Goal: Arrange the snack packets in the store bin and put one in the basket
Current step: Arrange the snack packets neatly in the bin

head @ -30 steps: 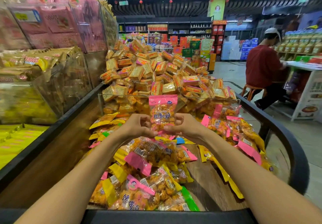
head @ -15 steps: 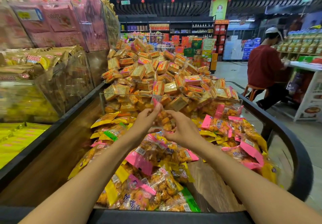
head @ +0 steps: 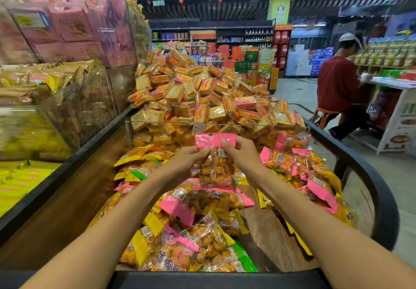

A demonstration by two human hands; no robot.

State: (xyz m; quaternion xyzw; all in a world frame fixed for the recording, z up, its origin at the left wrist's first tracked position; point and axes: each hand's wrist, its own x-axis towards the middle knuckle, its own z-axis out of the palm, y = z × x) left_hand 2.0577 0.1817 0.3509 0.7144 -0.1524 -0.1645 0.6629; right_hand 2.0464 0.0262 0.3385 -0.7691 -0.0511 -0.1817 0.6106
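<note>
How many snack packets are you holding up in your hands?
1. A single pink-topped snack packet is held upright above the bin, the left hand gripping its left edge and the right hand pinching its pink top. Another could hide behind it.

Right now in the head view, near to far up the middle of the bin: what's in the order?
Loose pink and yellow packets on the bin floor → pink-topped packet held up by left hand and right hand → clear divider → heap of orange cracker packs → back shelves.
</note>
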